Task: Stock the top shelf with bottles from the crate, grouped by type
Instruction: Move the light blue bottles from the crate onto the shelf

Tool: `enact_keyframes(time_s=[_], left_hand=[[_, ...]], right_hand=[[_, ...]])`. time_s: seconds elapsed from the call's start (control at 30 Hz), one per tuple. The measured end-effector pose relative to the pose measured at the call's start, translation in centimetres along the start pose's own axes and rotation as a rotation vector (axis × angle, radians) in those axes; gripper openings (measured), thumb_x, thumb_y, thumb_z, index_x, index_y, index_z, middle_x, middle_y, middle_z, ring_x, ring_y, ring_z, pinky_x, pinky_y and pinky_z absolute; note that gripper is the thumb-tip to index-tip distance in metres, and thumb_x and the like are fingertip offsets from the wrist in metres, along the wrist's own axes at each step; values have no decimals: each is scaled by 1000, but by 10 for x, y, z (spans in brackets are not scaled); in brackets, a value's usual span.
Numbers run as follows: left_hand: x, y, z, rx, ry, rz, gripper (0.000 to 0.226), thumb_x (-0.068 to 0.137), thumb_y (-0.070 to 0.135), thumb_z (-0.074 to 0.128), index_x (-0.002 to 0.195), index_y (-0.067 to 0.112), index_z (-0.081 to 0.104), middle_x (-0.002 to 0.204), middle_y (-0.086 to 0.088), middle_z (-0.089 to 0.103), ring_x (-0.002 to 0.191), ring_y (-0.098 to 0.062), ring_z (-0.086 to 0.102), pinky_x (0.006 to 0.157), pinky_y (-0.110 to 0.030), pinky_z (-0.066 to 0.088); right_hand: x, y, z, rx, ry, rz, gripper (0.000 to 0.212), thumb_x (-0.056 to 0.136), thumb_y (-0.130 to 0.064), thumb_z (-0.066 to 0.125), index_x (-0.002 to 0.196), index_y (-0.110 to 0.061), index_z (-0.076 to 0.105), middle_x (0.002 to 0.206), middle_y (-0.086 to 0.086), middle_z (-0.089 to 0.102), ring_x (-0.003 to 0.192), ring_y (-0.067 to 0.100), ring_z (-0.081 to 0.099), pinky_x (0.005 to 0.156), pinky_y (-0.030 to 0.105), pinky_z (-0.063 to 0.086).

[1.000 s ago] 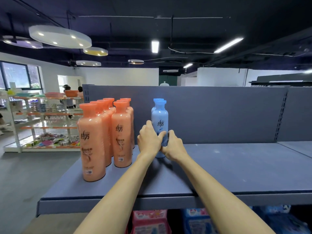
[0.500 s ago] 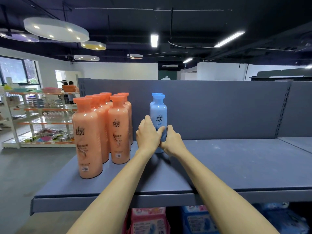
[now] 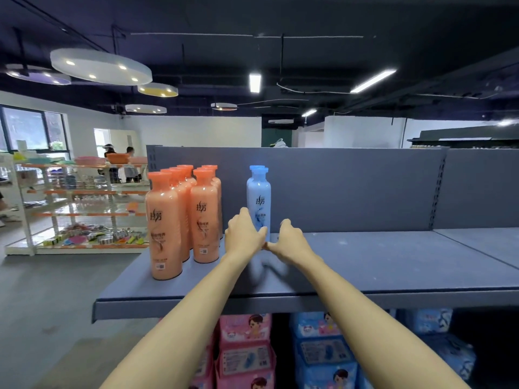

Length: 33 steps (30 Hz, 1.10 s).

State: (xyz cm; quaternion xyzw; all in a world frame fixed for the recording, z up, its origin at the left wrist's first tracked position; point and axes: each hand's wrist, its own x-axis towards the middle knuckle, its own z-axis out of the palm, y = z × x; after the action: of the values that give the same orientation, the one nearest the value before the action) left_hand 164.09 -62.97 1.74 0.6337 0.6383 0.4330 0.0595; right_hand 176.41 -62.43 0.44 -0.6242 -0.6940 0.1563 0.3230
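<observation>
Fingers of both hands have come off the pale blue plastic bottle with the blue cap (image 3: 258, 202); half a second earlier both hands were wrapped round its lower body, and now the left hand (image 3: 243, 234) sits just in front of it with fingers bent loosely and holding nothing, while the right hand (image 3: 289, 240) lies just to the right of its base, fingers relaxed and spread, thumb reaching toward the left hand; whether any fingertip of the left hand grazes the bottle's front cannot be told, since the hand covers the lower part of it. The bottle stands upright on its own on the grey metal top shelf (image 3: 393, 265), close to the grey back panel (image 3: 351, 189); that reads as a placement just finished, so one more blue bottle counts as stocked and the hands are free to go back for another. A second blue cap shows directly behind the first, so the blue group seems to run front to back in a single file. To its left, with a clear gap between, stand the orange plastic bottles with orange caps (image 3: 182, 217) in two rows, so the two types are kept apart as the task asks. The blue bottle is tall and slim with a narrowed neck, a dark brand mark on its upper body and a faint swirl pattern below; the crate is not in view.
</observation>
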Motion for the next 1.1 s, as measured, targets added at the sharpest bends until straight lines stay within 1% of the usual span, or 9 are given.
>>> enact_keyframes(time_s=[0.07, 0.13, 0.23, 0.3, 0.4, 0.53, 0.8, 0.93, 1.1], left_hand=[[-16, 5, -13, -13, 6, 31, 33, 84, 30, 66, 108, 12, 52, 107, -2, 65, 98, -25, 60, 72, -30, 40], [-43, 2, -25, 13, 46, 111, 36, 85, 33, 65, 114, 17, 53, 110, 2, 66, 100, -22, 62, 74, -31, 45], [-97, -14, -30, 45, 121, 238, 35, 85, 39, 62, 118, 27, 55, 111, 12, 66, 102, -12, 64, 76, -33, 52], [-127, -23, -26, 7, 132, 264, 33, 86, 39, 63, 116, 28, 57, 111, 16, 66, 101, -7, 64, 77, -33, 53], [-160, -30, -12, -32, 119, 297, 29, 85, 33, 65, 112, 27, 59, 108, 17, 67, 98, -4, 64, 74, -29, 53], [-197, -41, 10, -84, 80, 329, 26, 84, 29, 63, 110, 26, 60, 102, 16, 66, 95, -6, 64, 74, -32, 54], [-283, -94, 92, -98, -234, 160, 27, 86, 27, 65, 112, 27, 59, 102, 17, 65, 97, -3, 62, 79, -28, 52], [-326, -129, 132, -69, -378, 31, 25, 84, 28, 64, 109, 25, 59, 98, 15, 65, 91, -4, 63, 77, -34, 54], [-383, -181, 168, 11, -542, -124, 24, 85, 27, 63, 108, 25, 59, 95, 15, 65, 89, -6, 63, 77, -33, 53]], right_hand=[[-23, -3, -10, 10, 22, -62, 61, 85, -40, 74, 123, -7, 41, 108, 9, 57, 90, 24, 57, 72, 34, 51], [-63, 0, -17, 51, 47, -134, 57, 83, -38, 75, 125, -15, 44, 110, 4, 62, 93, 18, 63, 81, 32, 54], [-137, 23, -11, 108, 56, -192, 47, 80, -37, 78, 116, -25, 51, 103, -10, 64, 90, 1, 64, 79, 15, 51], [-171, 37, -4, 116, 147, -215, 38, 80, -35, 79, 109, -25, 58, 104, -15, 64, 96, -2, 62, 79, 7, 46], [-198, 55, 10, 170, 234, -222, 30, 80, -28, 80, 105, -25, 63, 101, -17, 64, 95, -2, 61, 76, 8, 49], [-230, 90, 37, 216, 118, -121, 34, 81, -27, 79, 111, -25, 62, 106, -17, 63, 101, -4, 60, 77, 10, 53], [-288, 173, 112, 243, -74, 184, 38, 77, -27, 80, 109, -26, 59, 103, -11, 65, 94, 0, 63, 75, 22, 58], [-316, 213, 152, 226, -164, 302, 41, 76, -28, 80, 112, -23, 60, 97, -6, 65, 88, 4, 65, 77, 30, 59], [-355, 268, 207, 151, -329, 449, 42, 80, -31, 78, 115, -21, 56, 99, -7, 62, 90, 6, 64, 76, 22, 51]])
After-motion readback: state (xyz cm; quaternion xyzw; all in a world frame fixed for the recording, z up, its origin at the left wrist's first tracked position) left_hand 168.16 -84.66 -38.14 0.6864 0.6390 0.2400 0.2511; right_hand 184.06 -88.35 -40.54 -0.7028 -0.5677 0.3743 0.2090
